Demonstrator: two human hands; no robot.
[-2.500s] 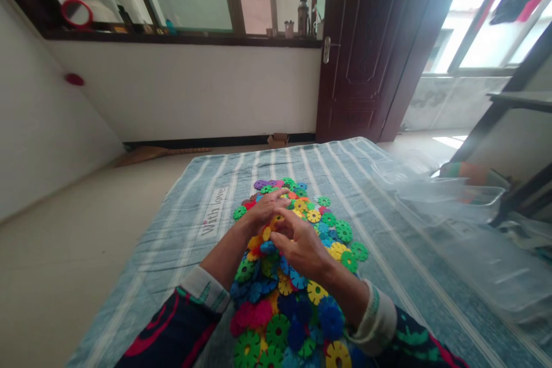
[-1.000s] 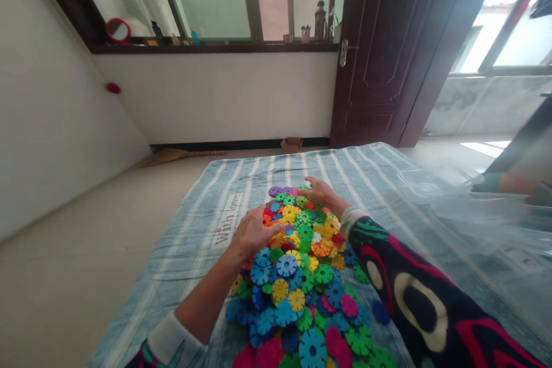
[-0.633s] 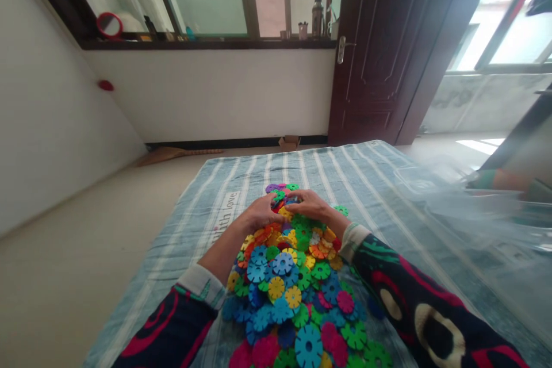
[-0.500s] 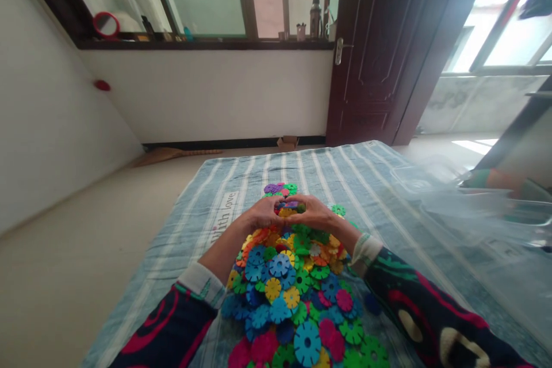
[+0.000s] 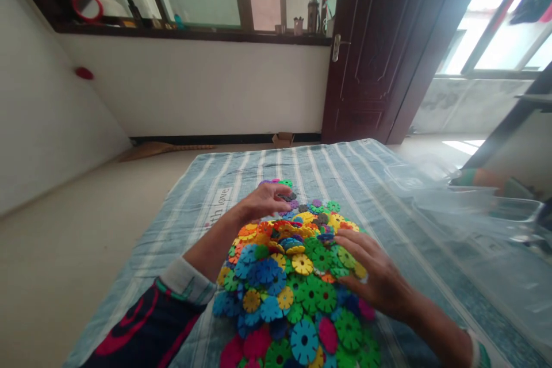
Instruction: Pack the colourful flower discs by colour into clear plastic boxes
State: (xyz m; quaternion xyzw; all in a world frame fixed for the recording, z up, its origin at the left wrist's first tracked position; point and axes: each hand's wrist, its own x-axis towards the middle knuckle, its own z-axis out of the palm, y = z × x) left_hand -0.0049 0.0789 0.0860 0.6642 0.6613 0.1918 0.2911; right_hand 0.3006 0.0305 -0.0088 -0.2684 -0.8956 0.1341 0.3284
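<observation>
A heap of flat, toothed plastic discs in blue, green, yellow, orange, pink and purple lies on a blue-and-white striped cloth. My left hand rests on the far left side of the heap, fingers stretched toward the purple and green discs at the back. On the right flank of the heap my right hand lies flat with spread fingers, touching green and yellow discs. Neither hand holds a disc.
A clear plastic box stands on the cloth at the right. Beyond the cloth are a bare floor, a small cardboard box by the white wall, a broom and a dark wooden door. A window sill carries bottles and cups.
My hands were joined at the far end of the heap. The right hand has since drawn back to the heap's right side, and the discs sit in a tighter mound.
</observation>
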